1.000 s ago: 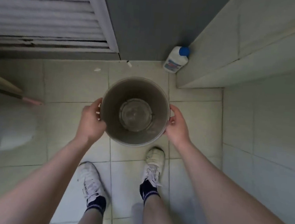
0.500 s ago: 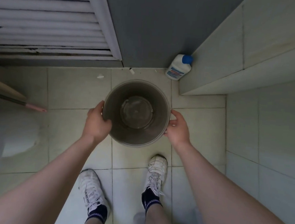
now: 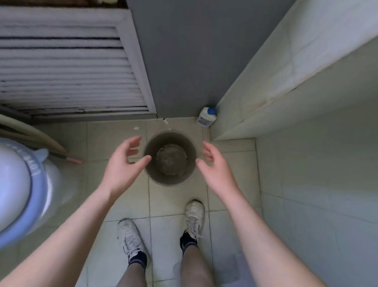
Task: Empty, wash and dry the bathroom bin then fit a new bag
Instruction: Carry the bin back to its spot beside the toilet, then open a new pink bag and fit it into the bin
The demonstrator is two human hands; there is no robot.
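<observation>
Both hands hang apart over the floor with nothing in them: the left hand [image 3: 122, 160] has its fingers spread and loosely curved just left of the bin [image 3: 170, 157], the right hand [image 3: 213, 166] likewise just right of it. Whether either thumb touches the rim cannot be told. That grey bin stands upright on the tiled floor [image 3: 168, 212] (no bag inside), near the far wall. A white bottle [image 3: 206, 117] with a blue cap sits in the floor's far corner. A toilet [image 3: 3, 195] fills the left edge.
</observation>
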